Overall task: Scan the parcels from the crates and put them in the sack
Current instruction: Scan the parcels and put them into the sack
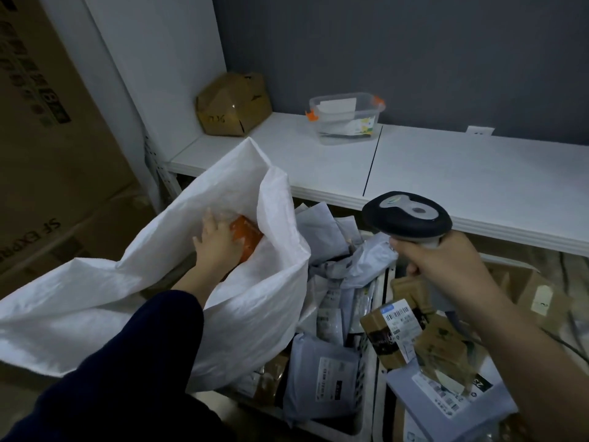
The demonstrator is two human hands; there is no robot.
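The left hand (216,242) is reaching into the white sack (255,314), its spread fingers lying flat on an orange parcel (250,237) that looks soft and light, probably easiest to take by an edge. The right hand (446,263) is gripping the scanner (411,215) above the crates (377,393) of slippery-looking grey mailers (318,378). Behind them, a white shelf (446,173) is running along a grey wall (414,59).

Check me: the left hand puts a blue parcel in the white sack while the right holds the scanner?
Wrong colour: the head view shows the left hand putting an orange parcel in the white sack while the right hand holds the scanner.
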